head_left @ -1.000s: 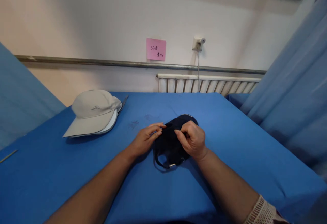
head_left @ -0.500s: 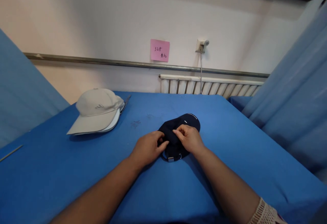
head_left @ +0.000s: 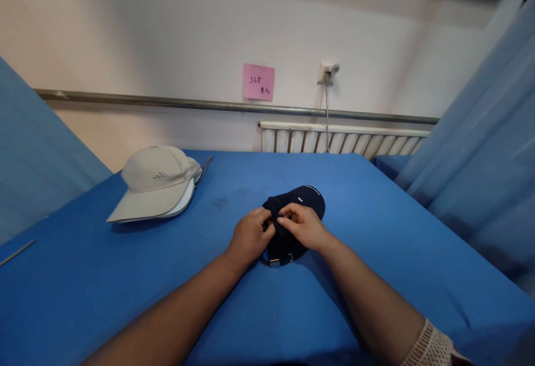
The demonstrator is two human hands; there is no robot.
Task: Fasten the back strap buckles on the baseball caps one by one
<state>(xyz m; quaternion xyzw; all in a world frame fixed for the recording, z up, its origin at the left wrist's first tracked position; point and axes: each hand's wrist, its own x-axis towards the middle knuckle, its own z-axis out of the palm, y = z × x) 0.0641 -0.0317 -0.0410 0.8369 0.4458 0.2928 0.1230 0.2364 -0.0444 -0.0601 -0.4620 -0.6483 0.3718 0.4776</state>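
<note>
A black cap (head_left: 312, 201) lies on the blue-covered table, its brim pointing away to the right and its strap with a metal buckle toward me. My left hand (head_left: 252, 234) pinches the cap's fabric on its left side. From the right, my right hand (head_left: 304, 225) has thumb and forefinger closed on the crown's cloth. The two sets of fingertips are close together, and the fabric between them is bunched. Part of the crown is hidden under my fingers.
Stacked caps, a beige one (head_left: 156, 182) on top, sit at the left of the blue table (head_left: 376, 293). A thin stick (head_left: 17, 253) lies at the far left edge. Blue curtains (head_left: 480, 149) hang on both sides. Behind are a radiator (head_left: 309, 138) and a pipe (head_left: 167, 101).
My left fingers have moved in and closed on the cap's fabric. My right fingertips have shifted slightly left, and the crown's cloth is more gathered between the hands.
</note>
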